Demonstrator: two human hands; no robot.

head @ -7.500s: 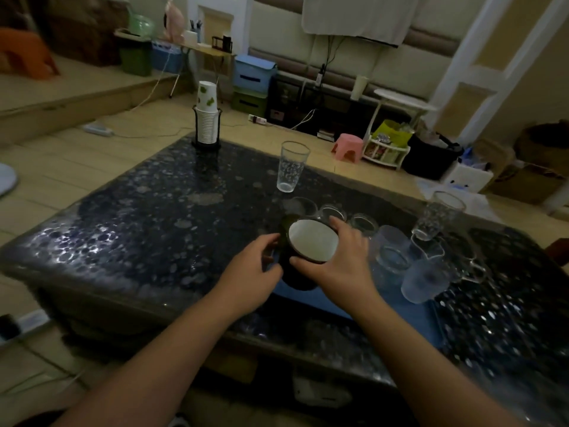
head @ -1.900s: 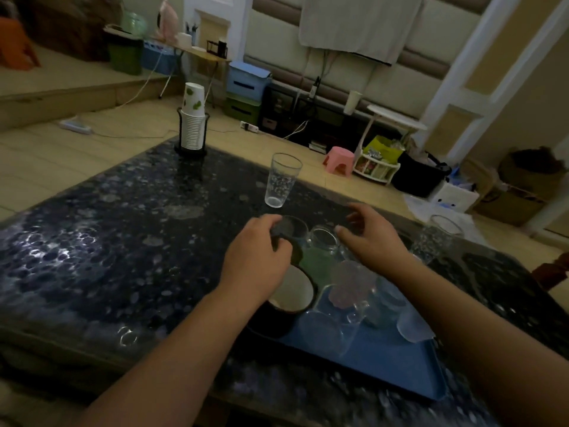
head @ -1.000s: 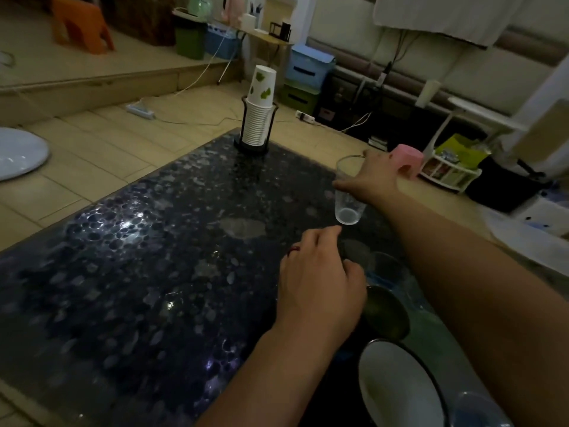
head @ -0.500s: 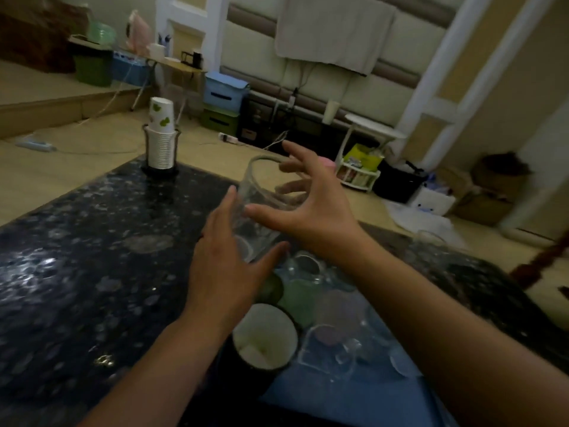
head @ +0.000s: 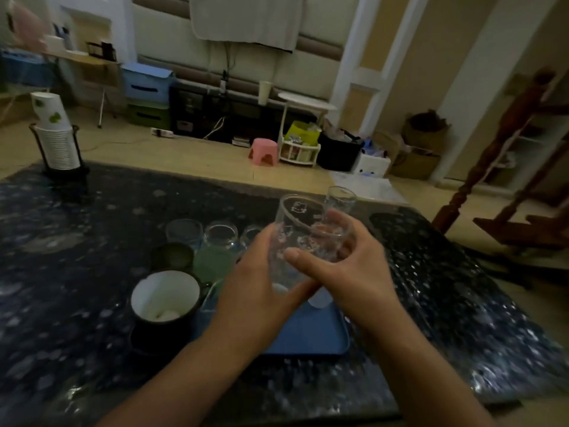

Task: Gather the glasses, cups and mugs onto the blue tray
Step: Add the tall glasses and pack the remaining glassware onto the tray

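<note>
I have the clear tumbler (head: 303, 238) lifted above the blue tray (head: 311, 334), both hands wrapped round it: my left hand (head: 255, 291) cups the lower wall and base, my right hand (head: 348, 272) clasps the side, so the slick glass can't slip. On the tray's left half the dark mug (head: 164, 298) and small glasses (head: 220, 235) stand packed close, leaving bare blue at the near right, probably where this goes. Another glass (head: 340, 200) waits on the worktop (head: 92, 217) farther off.
</note>
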